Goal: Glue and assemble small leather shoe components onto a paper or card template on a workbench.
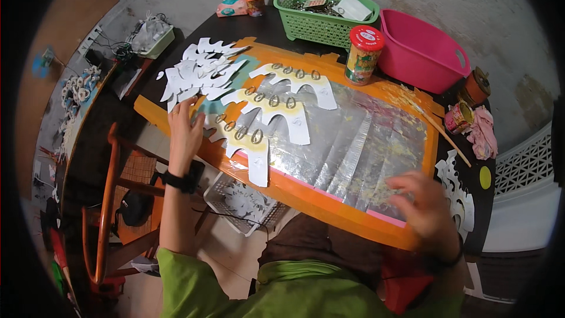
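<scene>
My left hand (185,128) is at the left edge of the table, its thumb apart from its fingers. The fingertips reach the near end of a loose pile of white scalloped paper cutouts (200,73); whether they touch it I cannot tell. Three similar cutouts, the far one (323,93), the middle one (299,129) and the near one (258,166), lie in a staggered row, yellow-stained, with several oval metal rings along each. My right hand (421,203), slightly blurred, hovers over the near right corner of the plastic-covered board (347,141), fingers apart and holding nothing visible.
Along the back stand a green basket (321,30), a red-lidded jar (363,59) and a pink tub (421,53). A brush (441,129), an open can (459,118), a pink cloth (482,132) and more cutouts (454,191) lie right. Below are a white basket (250,224) and a wooden chair (112,200).
</scene>
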Demonstrator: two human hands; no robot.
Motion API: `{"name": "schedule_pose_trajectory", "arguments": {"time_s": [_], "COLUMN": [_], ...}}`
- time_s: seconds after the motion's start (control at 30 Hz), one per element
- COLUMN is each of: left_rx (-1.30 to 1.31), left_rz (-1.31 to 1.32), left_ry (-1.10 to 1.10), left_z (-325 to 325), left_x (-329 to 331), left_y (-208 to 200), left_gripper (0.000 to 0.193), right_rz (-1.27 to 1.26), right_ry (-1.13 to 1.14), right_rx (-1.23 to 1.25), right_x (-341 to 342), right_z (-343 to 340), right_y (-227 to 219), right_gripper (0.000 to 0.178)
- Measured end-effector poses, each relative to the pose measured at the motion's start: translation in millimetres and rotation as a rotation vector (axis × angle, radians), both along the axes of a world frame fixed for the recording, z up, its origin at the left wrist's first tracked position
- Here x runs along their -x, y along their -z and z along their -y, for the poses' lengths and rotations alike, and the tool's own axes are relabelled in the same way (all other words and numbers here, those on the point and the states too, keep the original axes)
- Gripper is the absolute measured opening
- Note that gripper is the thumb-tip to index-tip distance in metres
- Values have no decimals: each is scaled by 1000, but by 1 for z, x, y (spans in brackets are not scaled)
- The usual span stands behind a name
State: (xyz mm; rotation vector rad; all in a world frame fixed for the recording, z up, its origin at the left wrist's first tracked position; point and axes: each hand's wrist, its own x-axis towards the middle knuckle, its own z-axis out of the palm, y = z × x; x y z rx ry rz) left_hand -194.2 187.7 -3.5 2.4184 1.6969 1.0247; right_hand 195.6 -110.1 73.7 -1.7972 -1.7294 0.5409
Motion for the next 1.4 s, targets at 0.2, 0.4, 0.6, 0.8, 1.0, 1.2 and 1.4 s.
{"name": "schedule_pose_trajectory", "arguments": {"time_s": [0.2,0.4,0.6,0.8,1.0,1.2,1.4], "left_rx": [332,444,464,704,947,869,744], "left_rz": [119,157,102,459,794,569,759], "left_ry": [80,148,155,340,640,774,642], "left_z": [-33,-24,-23,25,111,143,147], "left_x": [31,29,28,-2,-88,-143,-140], "left_y": [5,-1,-13,-43,-52,-13,2], "left_gripper": [29,25,19,7,8,6,7], "right_rz": [396,566,424,386,588,710,335], "right_ry": [-494,-617,-610,-511,-326,-41,738], "right_rx": [-490,-618,-662,-666,-606,-362,-560], "right_x": [91,128,121,67,-8,-37,-15], "right_z": [-103,-155,-162,-120,-13,72,209], "right_y": [36,67,59,19,1,26,96], "right_gripper": [19,15,16,17,15,21,25]}}
